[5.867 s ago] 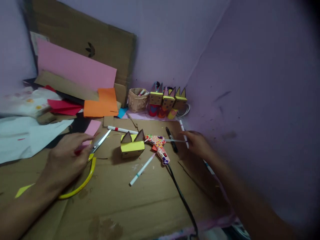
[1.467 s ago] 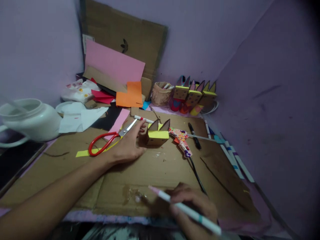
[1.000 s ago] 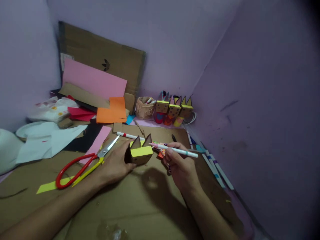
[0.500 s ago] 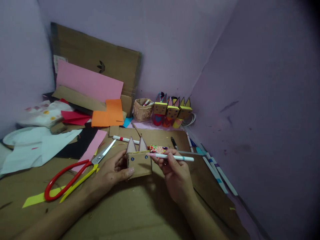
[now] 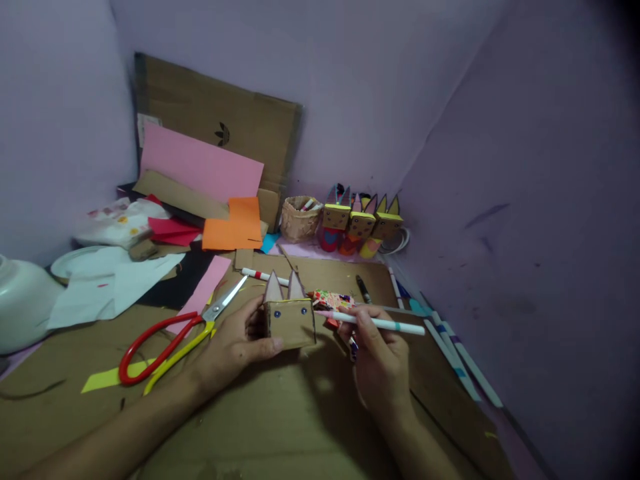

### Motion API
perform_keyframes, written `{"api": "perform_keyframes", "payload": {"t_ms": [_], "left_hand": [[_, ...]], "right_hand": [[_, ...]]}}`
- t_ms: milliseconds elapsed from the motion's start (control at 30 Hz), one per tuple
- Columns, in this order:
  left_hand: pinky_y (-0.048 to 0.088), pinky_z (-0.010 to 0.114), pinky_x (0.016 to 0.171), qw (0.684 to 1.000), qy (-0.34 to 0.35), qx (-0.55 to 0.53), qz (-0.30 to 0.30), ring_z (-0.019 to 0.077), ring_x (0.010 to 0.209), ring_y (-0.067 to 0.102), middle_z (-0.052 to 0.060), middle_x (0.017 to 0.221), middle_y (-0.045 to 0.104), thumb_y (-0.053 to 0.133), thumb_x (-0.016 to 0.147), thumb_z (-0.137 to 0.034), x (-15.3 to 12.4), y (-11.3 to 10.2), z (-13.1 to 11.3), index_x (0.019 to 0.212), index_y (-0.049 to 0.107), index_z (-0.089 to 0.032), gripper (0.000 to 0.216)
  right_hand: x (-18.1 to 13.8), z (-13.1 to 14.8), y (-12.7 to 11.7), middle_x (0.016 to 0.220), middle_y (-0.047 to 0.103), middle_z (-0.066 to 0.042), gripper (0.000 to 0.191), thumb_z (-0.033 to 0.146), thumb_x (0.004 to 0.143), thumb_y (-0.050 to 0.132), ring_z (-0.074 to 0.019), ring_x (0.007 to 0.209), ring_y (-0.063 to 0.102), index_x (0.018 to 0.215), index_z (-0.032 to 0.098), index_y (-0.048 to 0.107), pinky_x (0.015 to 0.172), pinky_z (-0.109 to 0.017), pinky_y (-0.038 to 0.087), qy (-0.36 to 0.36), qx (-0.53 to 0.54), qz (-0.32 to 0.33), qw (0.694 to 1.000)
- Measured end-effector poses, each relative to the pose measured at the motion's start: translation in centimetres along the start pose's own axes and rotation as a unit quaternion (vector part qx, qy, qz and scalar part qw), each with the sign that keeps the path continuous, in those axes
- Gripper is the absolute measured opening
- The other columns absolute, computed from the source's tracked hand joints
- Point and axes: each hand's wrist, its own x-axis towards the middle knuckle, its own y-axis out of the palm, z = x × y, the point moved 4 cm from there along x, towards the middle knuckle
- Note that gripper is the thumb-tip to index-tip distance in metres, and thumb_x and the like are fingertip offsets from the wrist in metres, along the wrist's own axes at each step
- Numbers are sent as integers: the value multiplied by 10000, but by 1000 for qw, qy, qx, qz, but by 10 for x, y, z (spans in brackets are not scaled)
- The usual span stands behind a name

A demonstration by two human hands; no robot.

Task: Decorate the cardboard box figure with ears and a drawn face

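Note:
My left hand (image 5: 235,347) grips a small brown cardboard box head (image 5: 290,322) with two pointed ears and two dot eyes, its face turned toward me. A white marker pen (image 5: 377,323) with a pink tip is pinched in my right hand (image 5: 377,357), and the tip points at the right side of the box head. Both hands hover just above the cardboard work sheet (image 5: 280,427).
Red and yellow scissors (image 5: 170,333) lie left of my left hand. A patterned glue gun (image 5: 333,300) and a red-banded pen (image 5: 263,275) lie behind the box. Three finished figures (image 5: 360,220), a small basket (image 5: 299,218), coloured papers (image 5: 200,173) and several pens (image 5: 457,363) line the walls.
The box head has shifted slightly right in my left hand, and its face is more square to me. My right hand with the marker stays beside it.

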Motion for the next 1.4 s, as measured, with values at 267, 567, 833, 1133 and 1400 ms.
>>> {"api": "perform_keyframes", "payload": {"t_ms": [267,567,833,1133,1400], "left_hand": [[463,461,1035,1000,4,3,0,309,1253,536,125,1378,562,795,681,-308,-1,1,1,1335,438,-204,753],[494,452,997,1000,10,22,-14,311,1173,600,127,1350,582,810,654,-340,-1,-1,4,1318,456,-220,763],[482,440,1014,1000,6,22,1,298,1206,579,122,1345,589,813,650,-335,1,-1,3,1305,460,-227,752],[457,454,1038,1000,19,13,8,307,1240,551,119,1384,558,794,683,-317,1,-1,2,1313,457,-228,720],[453,441,1034,1000,8,-5,3,305,1237,549,143,1387,545,804,685,-319,1,-1,1,1319,438,-194,743]], "right_hand": [[-5,3,-1,631,618,23,224,409,882,614,-119,566,576,781,210,639,548,-231,467,-66,-50,4,997],[-9,8,0,641,622,13,209,381,915,560,-138,585,612,795,225,629,502,-228,471,-131,-153,15,979],[-16,6,5,640,619,18,172,314,924,558,-104,538,556,815,215,646,506,-208,447,-143,-158,71,975],[-17,1,9,708,691,-18,142,340,870,615,-144,573,641,868,215,681,535,-249,516,-76,-79,84,990],[-20,-2,12,656,639,7,72,282,779,645,-127,569,568,763,212,651,527,-222,424,-17,-180,45,982]]}}
